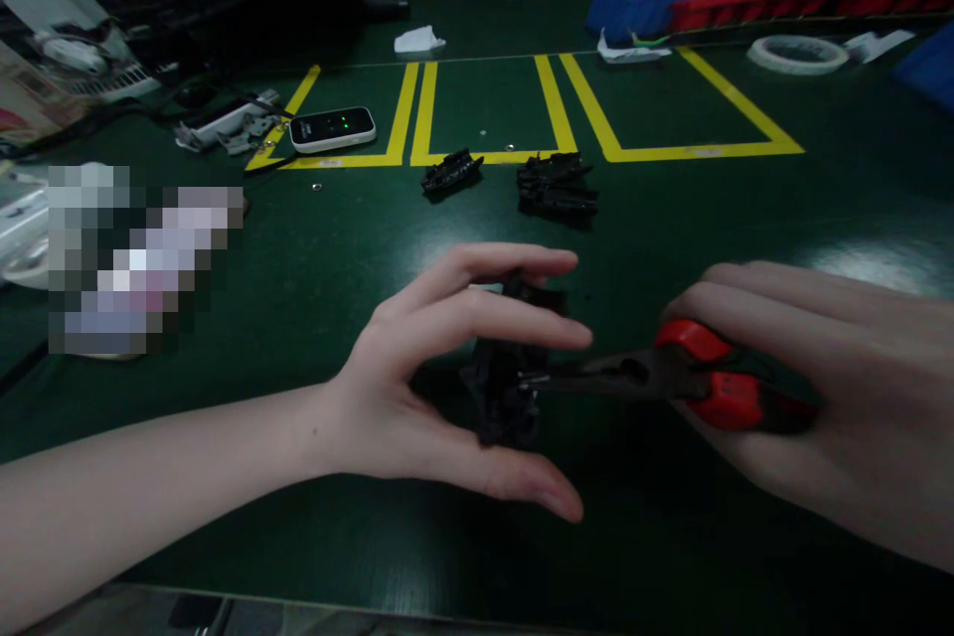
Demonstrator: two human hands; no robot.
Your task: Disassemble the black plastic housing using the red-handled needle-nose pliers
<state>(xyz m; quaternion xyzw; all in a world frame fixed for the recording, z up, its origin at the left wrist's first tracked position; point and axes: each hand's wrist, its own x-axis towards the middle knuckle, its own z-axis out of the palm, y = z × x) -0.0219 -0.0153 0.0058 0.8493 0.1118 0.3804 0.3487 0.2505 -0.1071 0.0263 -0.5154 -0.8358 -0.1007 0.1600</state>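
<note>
My left hand (447, 358) is wrapped round a black plastic part (507, 388), thumb below and fingers above it. In my right hand (812, 388) are needle-nose pliers (633, 376) with red handles. The tips of the pliers point left and meet a small shiny metal piece (532, 381) at the part's right side; whether the jaws grip it I cannot tell. Farther back on the green table lie a single black plastic piece (451, 173) and a small heap of similar black pieces (556, 185).
Yellow tape (477, 158) marks off frames on the green table (358, 258). A small white-edged device (332, 129) with green lights lies at the left one. Behind stand a blue bin (645, 0) and a red rack (812, 2). A tape roll (797, 54) is at right.
</note>
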